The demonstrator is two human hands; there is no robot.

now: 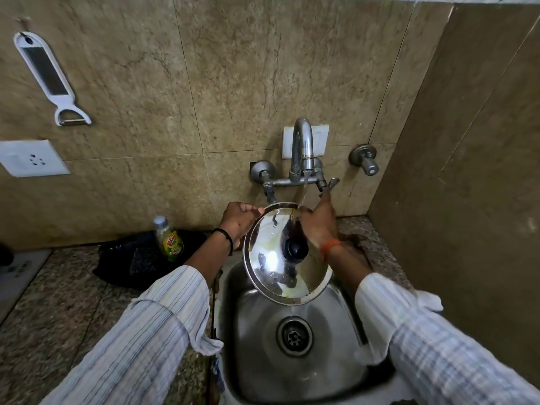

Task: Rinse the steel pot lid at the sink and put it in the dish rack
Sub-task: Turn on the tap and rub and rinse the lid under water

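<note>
A green dish-soap bottle (169,239) stands on a dark mat (140,258) on the speckled granite surface (58,302), left of the round steel sink (292,361); a white peeler (49,74) hangs on the marble-tiled wall. Water runs from the chrome tap (302,144) onto the steel pot lid (271,258), held tilted over the basin, polished domed top and black knob (295,249) facing the camera. The left hand (238,220) has its fingers closed on the lid's upper-left rim; the right hand (318,223) lies flat on the dome, fingers loosely spread, gripping nothing.
</note>
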